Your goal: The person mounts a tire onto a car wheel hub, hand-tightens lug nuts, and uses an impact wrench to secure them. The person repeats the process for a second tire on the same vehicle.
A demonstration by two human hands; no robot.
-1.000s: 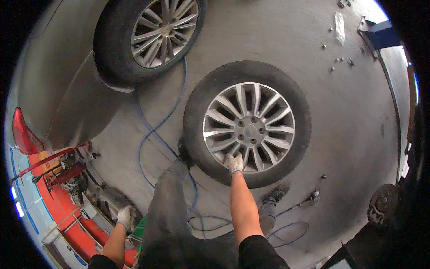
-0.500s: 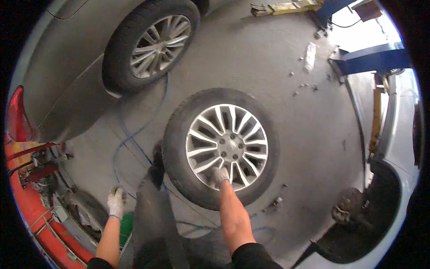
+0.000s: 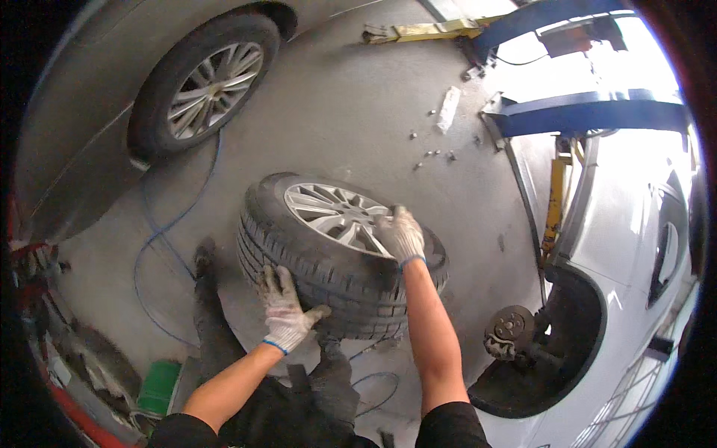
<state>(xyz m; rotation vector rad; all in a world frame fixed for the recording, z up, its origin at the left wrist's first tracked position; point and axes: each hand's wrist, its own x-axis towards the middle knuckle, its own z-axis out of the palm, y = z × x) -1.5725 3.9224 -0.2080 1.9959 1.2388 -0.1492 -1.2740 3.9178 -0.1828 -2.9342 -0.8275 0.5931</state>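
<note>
A car wheel [image 3: 328, 257] with a black tyre and a silver multi-spoke rim [image 3: 328, 209] stands tilted in front of me, its tread facing my body. My left hand [image 3: 287, 310], in a whitish work glove with a blue cuff, rests on the tread with its fingers spread. On the rim's right side, my right hand [image 3: 402, 233], gloved the same way, has its fingers curled at the spokes. The fingertips of that hand are partly hidden. The underside of the wheel is out of sight.
At upper left stands a dark car [image 3: 82, 82] with its wheel [image 3: 213, 89] mounted. A blue hose [image 3: 160, 231] loops over the floor. To the right, a white car [image 3: 620, 246] shows a bare brake hub [image 3: 511, 328]. Blue lift arms [image 3: 597, 116], small nuts and a green bucket [image 3: 158, 387] lie around.
The wheel has gone from lying face-up to tilted, its near side raised. My left hand has come from the left onto the tread, and my right hand has moved up and right.
</note>
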